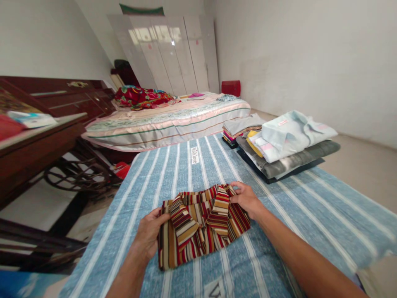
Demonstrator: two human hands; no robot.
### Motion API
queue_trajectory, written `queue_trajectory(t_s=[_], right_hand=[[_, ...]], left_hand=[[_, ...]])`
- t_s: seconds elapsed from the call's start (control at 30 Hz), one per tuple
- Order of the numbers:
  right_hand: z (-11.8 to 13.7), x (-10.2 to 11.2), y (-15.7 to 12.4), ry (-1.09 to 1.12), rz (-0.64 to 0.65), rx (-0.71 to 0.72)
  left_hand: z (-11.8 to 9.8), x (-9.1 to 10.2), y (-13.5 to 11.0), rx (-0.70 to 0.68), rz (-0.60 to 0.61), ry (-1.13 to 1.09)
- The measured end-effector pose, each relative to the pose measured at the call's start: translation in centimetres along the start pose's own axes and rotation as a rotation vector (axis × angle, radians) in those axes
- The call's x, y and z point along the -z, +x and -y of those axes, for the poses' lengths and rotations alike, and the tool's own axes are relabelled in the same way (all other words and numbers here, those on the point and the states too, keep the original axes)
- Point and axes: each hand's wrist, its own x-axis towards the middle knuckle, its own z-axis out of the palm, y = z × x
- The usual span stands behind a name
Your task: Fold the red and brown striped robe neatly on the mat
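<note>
At the bottom middle, the left hand [149, 232] and right hand [248, 200] hold a folded striped collared shirt [203, 225] — one side each.

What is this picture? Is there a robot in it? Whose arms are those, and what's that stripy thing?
There's no robot here, just a person using two bare hands. The camera sits on their head, looking forward and down, so you see almost what they would see. That's why the arms come in from the bottom.

The stripy thing is a folded shirt with a collar. The left hand holds its left edge, and the right hand holds its upper right corner. The shirt lies on a blue striped cloth. Farther back on the right are a big pile of folded clothes and a smaller pile. Behind is a bed.
</note>
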Motion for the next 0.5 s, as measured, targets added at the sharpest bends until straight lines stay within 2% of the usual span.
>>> queue_trajectory(t_s=[0.07, 0.13, 0.23, 0.3, 0.4, 0.5], right_hand=[[1.6, 0.5, -0.5, 0.01, 0.008, 0.063], [4.4, 1.8, -1.0, 0.025, 0.018, 0.142], [10.5, 5.5, -1.7, 0.029, 0.04, 0.278], [15.5, 8.8, -2.0, -0.039, -0.031, 0.37], [22.5, 14.4, -1.6, -0.243, -0.214, 0.487], [26.9, 19.8, 0.0, -0.453, -0.357, 0.487]], left_hand=[[-1.0, -0.6, -0.7, -0.029, -0.012, -0.02], [-2.4, -1.7, -1.4, -0.099, -0.008, -0.046], [-5.2, -5.4, -2.4, -0.21, 0.051, -0.118], [-7.2, -9.3, -2.8, -0.276, 0.132, -0.174], [-9.9, -17.1, -2.5, -0.37, 0.288, -0.339], [-11.4, -25.8, -0.8, -0.38, 0.419, -0.495]])
